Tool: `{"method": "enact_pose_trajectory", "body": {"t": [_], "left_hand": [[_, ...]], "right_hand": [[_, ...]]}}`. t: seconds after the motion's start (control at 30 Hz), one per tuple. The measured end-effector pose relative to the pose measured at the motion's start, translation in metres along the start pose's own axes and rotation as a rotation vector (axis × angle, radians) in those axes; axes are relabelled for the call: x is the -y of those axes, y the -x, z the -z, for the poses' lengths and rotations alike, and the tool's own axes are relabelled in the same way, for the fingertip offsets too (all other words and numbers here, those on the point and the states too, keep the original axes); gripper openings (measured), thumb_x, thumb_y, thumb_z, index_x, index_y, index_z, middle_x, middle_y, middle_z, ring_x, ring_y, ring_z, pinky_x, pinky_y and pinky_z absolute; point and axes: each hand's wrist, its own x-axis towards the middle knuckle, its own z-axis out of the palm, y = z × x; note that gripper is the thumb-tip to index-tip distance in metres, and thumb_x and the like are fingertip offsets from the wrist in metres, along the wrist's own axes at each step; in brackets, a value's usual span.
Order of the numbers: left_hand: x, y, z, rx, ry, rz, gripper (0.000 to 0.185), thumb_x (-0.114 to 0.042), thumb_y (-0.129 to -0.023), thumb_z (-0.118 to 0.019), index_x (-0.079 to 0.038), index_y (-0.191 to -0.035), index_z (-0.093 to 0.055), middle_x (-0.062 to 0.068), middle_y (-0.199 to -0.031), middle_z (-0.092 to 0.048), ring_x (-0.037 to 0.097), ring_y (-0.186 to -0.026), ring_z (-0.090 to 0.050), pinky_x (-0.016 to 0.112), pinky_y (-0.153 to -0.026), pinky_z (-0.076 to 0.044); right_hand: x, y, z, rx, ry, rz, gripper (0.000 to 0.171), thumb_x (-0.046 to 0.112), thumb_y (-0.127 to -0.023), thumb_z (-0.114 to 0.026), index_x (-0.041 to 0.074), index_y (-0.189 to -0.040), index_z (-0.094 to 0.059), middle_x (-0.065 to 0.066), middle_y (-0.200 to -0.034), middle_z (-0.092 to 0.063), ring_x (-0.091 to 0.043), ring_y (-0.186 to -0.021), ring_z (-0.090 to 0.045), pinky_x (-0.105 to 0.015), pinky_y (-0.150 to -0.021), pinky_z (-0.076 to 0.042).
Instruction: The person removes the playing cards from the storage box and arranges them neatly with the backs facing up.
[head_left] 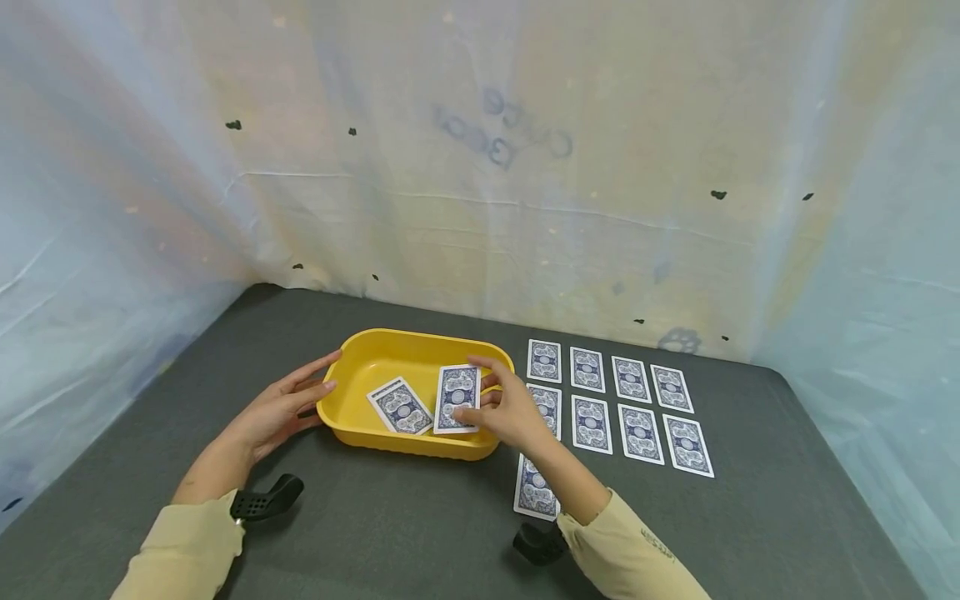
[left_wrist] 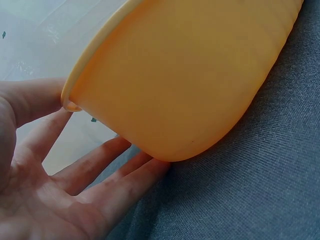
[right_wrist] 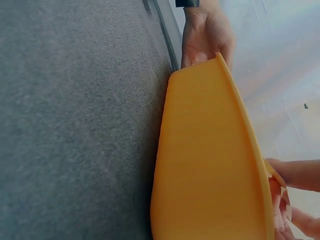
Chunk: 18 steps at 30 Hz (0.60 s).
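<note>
In the head view my right hand (head_left: 513, 408) pinches a playing card (head_left: 457, 400) between thumb and fingers, its blue patterned back showing. This card is over the right part of a yellow plastic tray (head_left: 405, 337). Beside it in the tray lie overlapping playing cards (head_left: 403, 407), also back up. My left hand (head_left: 281, 412) is at the tray's left end, fingers spread fairly straight. In the left wrist view, the thumb of that left hand (left_wrist: 65, 185) meets the tray's rim and its fingertips reach the outer wall. The right wrist view shows the tray's outer side (right_wrist: 210, 160), with the held card mostly hidden.
Face-down playing cards (head_left: 590, 423) lie in rows on the dark grey table (head_left: 360, 517) right of the tray. Another card (head_left: 536, 490) lies nearer, partly under my right forearm. Pale plastic sheeting (head_left: 480, 208) hangs behind and at both sides.
</note>
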Motion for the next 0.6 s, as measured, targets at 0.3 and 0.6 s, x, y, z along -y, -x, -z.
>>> {"method": "enact_pose_trajectory", "body": {"t": [0.3,0.6], "left_hand": [[-0.001,0.001,0.000,-0.002,-0.006,-0.006,0.067,-0.034,-0.100,-0.051,-0.024,-0.155,-0.015,0.020,-0.154,-0.025,0.028,-0.132,-0.041,0.047,-0.101,-0.045],[-0.001,0.001,0.000,0.007,-0.002,-0.003,0.067,-0.035,-0.100,-0.051,-0.024,-0.156,-0.014,0.021,-0.154,-0.024,0.027,-0.132,-0.041,0.046,-0.101,-0.046]], "right_hand": [[-0.007,0.017,0.014,-0.015,-0.133,0.017,0.073,-0.001,-0.071,-0.081,0.005,-0.137,-0.049,-0.011,-0.100,-0.045,-0.013,-0.072,-0.051,-0.017,-0.061,-0.046],[-0.019,0.029,0.027,-0.007,-0.164,0.017,0.074,-0.002,-0.073,-0.079,0.006,-0.139,-0.046,-0.009,-0.096,-0.040,-0.007,-0.062,-0.037,-0.016,-0.055,-0.035]]}}
